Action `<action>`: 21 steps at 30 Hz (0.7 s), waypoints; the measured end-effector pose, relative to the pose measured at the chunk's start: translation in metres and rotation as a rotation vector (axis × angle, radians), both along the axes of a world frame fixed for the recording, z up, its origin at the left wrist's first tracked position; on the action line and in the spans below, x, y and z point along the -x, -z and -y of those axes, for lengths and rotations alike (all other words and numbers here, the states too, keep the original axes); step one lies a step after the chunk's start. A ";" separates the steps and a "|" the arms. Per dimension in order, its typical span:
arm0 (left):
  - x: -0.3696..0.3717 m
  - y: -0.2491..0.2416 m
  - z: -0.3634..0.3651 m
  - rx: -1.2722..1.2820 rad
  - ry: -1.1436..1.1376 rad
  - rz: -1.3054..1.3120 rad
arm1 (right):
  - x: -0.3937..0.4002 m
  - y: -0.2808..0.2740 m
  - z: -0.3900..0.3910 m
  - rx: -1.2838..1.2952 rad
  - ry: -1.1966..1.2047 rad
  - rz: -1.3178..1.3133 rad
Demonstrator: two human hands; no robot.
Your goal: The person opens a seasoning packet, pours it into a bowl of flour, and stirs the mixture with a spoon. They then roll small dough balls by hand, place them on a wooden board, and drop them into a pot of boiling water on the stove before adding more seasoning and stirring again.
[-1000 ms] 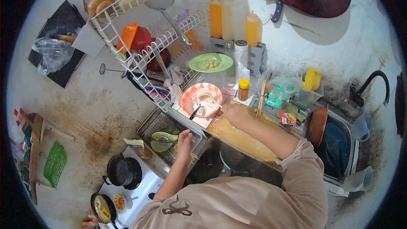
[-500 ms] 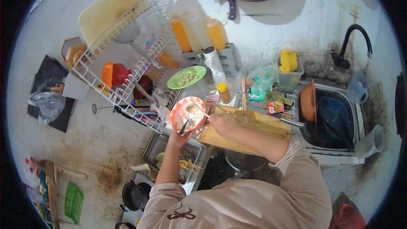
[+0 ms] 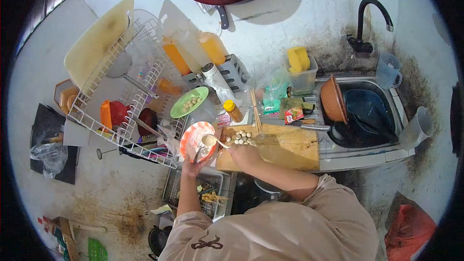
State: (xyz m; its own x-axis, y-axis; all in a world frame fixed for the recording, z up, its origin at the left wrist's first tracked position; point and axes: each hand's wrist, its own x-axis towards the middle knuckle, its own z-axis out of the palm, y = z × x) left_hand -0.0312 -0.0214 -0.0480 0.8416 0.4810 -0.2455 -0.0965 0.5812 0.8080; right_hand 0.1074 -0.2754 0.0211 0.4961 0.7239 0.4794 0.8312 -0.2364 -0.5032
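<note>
My left hand [image 3: 193, 165] supports an orange-and-white bowl [image 3: 184, 141] from below, tilted toward me. A pale, creamy white mixture lines the bowl, and a dark-handled spoon [image 3: 198, 153] rests in it. My right hand [image 3: 244, 156] grips the handle of a cream-coloured ladle [image 3: 210, 140], whose round head is over the bowl. Just beyond my right hand, several small pale balls [image 3: 241, 138] lie on the wooden cutting board [image 3: 290, 147]. More such balls sit on a green plate [image 3: 181, 109] behind the bowl.
Wooden skewers [image 3: 255, 111] and a yellow-lidded jar [image 3: 233, 110] are at the board's back edge. A knife [image 3: 314, 127] lies beside the sink [image 3: 386, 152] on the right. To the left stands a dish rack [image 3: 121, 137]; fried skewers [image 3: 212, 197] sit in a tray below.
The view has shifted, so the counter appears farther left. Pale balls on the cutting board have come into sight beyond my right hand. Both hands keep hold of the bowl and ladle.
</note>
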 end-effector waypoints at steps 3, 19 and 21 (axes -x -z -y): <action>0.000 -0.003 0.013 -0.023 0.016 0.191 | -0.002 -0.005 0.003 0.043 0.006 -0.017; 0.028 -0.017 0.029 0.203 -0.370 0.048 | 0.015 -0.016 -0.011 -0.201 -0.059 -0.082; 0.036 -0.031 0.044 0.164 -0.327 0.072 | 0.016 -0.016 -0.012 -0.240 -0.076 -0.100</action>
